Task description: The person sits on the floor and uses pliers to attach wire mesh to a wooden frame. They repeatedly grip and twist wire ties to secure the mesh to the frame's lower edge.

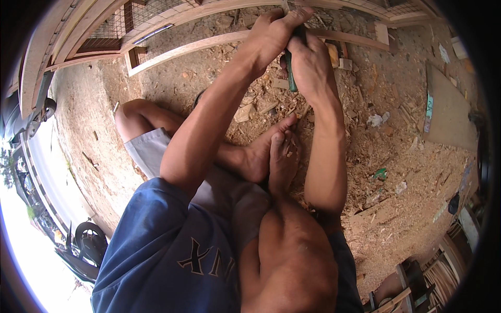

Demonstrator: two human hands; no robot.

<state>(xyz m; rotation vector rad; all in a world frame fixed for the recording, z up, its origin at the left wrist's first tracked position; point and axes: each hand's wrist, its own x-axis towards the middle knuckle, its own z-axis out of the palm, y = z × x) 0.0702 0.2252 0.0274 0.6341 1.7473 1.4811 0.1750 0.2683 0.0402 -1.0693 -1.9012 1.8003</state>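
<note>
Left hand [269, 39] and right hand [312, 68] are gripping a green-handled tool [291, 78] — probably working the wooden frame [182, 51]. Steady pressure is likely mattering next.

Shirt [151, 240] is a deep navy blue with dark letters [195, 258] edged in a pale outline, over plain grey shorts [148, 152], and the tool handle [291, 78] is dark green. The wooden frame [193, 48] is a pale pinkish tan, the wire mesh [112, 27] makes a dark criss-cross grid, and the floor [83, 120] is dusty brown, speckled with straw-coloured shavings [407, 208]. There's also a greyish-tan board [451, 115] with a teal and pink strip [429, 107], a bright green scrap [380, 174] and a mostly black motorbike [90, 242].
</note>
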